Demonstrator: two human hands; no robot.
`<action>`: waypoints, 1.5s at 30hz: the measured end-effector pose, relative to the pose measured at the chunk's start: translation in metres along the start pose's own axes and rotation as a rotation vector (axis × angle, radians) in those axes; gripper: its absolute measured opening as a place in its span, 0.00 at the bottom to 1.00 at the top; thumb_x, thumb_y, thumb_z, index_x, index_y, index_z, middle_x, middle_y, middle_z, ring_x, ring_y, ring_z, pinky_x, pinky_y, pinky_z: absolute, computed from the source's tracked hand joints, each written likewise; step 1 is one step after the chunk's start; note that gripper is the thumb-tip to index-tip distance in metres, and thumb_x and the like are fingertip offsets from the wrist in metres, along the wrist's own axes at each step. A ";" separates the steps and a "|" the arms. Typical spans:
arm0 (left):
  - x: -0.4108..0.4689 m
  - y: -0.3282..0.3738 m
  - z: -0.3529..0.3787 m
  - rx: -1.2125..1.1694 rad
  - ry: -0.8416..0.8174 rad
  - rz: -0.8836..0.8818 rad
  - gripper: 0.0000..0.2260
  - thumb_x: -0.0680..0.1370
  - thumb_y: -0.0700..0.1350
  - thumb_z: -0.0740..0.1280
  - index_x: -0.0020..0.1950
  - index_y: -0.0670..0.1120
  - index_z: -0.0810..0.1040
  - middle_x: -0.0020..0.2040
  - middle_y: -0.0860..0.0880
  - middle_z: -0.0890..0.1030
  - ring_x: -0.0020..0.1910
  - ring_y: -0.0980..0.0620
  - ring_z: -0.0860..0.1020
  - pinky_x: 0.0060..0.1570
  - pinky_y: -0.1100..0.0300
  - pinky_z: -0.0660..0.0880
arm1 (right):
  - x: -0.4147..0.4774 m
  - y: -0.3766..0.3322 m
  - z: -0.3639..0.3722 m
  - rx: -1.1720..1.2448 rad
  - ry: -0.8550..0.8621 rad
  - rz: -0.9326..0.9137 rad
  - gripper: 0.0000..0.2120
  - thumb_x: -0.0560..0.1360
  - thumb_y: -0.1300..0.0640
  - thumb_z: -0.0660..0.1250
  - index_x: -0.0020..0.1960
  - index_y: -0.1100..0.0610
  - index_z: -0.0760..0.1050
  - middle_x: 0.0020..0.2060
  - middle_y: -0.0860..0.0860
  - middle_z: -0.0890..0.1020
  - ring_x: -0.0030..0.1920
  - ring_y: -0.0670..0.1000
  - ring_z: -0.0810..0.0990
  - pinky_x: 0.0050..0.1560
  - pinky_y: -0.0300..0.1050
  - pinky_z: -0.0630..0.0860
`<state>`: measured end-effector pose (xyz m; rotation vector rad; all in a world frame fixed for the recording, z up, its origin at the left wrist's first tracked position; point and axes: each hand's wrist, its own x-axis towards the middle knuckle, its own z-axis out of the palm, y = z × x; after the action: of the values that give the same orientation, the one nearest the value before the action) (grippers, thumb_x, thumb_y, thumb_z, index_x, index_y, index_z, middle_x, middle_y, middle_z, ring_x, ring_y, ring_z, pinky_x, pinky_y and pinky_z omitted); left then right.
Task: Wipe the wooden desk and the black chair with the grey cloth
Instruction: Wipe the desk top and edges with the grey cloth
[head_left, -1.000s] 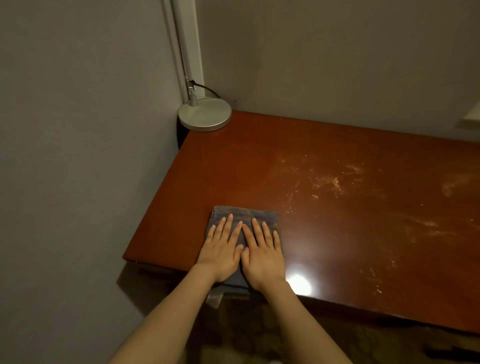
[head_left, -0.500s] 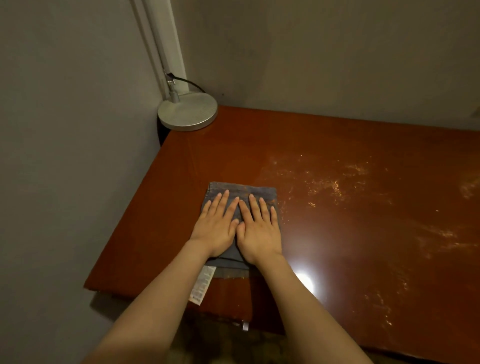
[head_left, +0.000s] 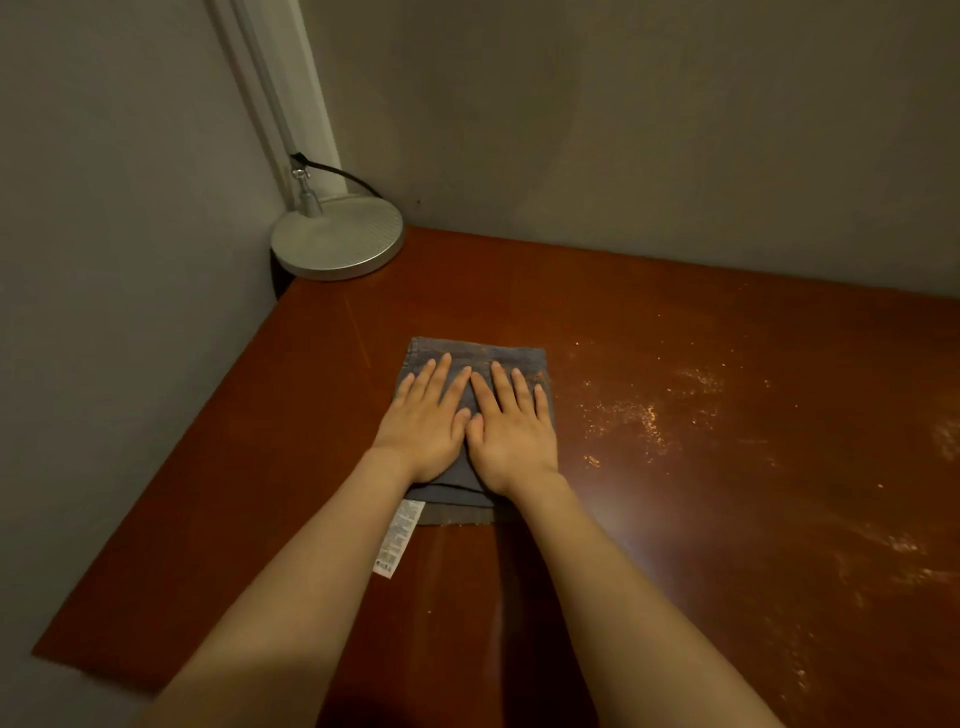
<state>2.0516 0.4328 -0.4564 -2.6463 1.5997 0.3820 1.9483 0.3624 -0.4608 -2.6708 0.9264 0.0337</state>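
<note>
Now both flat, left hand (head_left: 423, 421), right hand (head_left: 511, 428), pressing grey cloth (head_left: 478, 353), wooden desk (head_left: 675, 519)

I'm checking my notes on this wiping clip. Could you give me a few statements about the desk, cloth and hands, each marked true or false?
1. The left hand and right hand both lie flat on the cloth. True.
2. The cloth is bunched into a ball. False: it lies folded flat on the desk.
3. Pale specks dot the desk to the right of the cloth. True.
4. The lamp base stands at the desk's far right corner. False: it is at the far left corner, by the walls.
5. A white label sticks out at the cloth's near edge. True.
</note>
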 end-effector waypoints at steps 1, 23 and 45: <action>0.002 0.001 0.000 -0.002 0.002 -0.004 0.24 0.83 0.51 0.44 0.77 0.48 0.40 0.77 0.46 0.38 0.76 0.49 0.38 0.73 0.54 0.38 | 0.001 0.001 -0.001 0.000 -0.002 -0.002 0.25 0.82 0.50 0.44 0.78 0.52 0.44 0.77 0.51 0.43 0.76 0.52 0.39 0.73 0.50 0.35; -0.148 0.035 0.033 -0.069 -0.025 -0.016 0.25 0.83 0.52 0.42 0.76 0.47 0.36 0.76 0.46 0.34 0.75 0.49 0.34 0.72 0.54 0.34 | -0.144 -0.031 0.023 -0.042 -0.064 0.037 0.42 0.63 0.43 0.23 0.77 0.51 0.39 0.76 0.50 0.39 0.76 0.52 0.36 0.69 0.47 0.29; -0.222 0.054 0.050 -0.017 -0.055 0.126 0.25 0.83 0.52 0.42 0.76 0.47 0.34 0.74 0.47 0.30 0.75 0.48 0.33 0.72 0.52 0.33 | -0.238 -0.049 0.038 0.011 -0.002 0.196 0.33 0.66 0.43 0.25 0.71 0.49 0.32 0.70 0.45 0.33 0.70 0.48 0.29 0.68 0.45 0.28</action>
<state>1.8964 0.6079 -0.4502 -2.5302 1.7590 0.4699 1.7925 0.5530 -0.4541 -2.5591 1.1811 0.0745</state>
